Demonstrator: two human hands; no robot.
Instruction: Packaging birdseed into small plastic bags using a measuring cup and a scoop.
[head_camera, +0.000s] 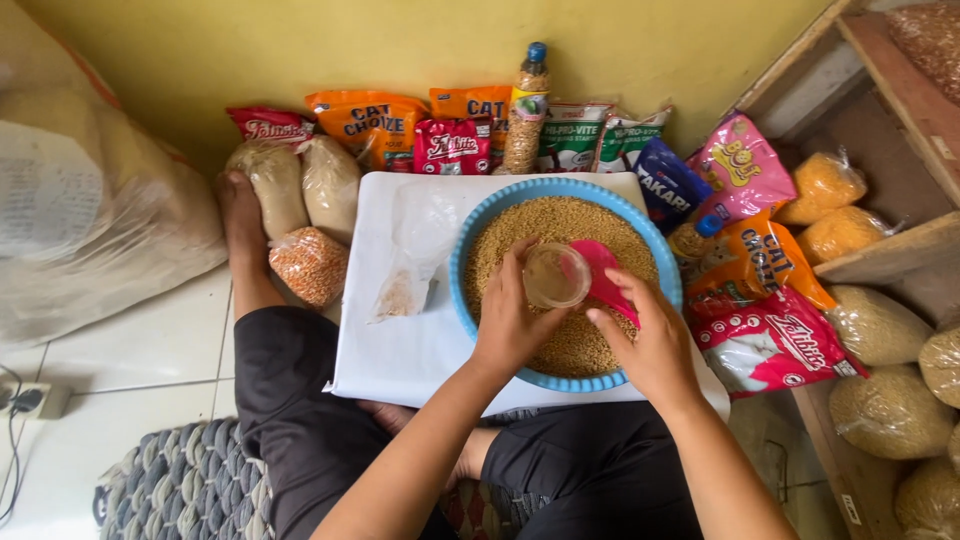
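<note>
Here, over a blue basin (470, 300) heaped with tan pellets (575, 345), I have my left hand (512, 322) curled around a small clear cup (556, 275), gripping it just above the feed. My right hand (652, 340) is closed on a pink scoop (603, 275) that touches the cup's rim. The basin sits on a white board (390, 340) across my lap, beside a clear plastic bag (415, 250). Bright pet-food packets (770, 335) line the yellow wall (300, 50).
</note>
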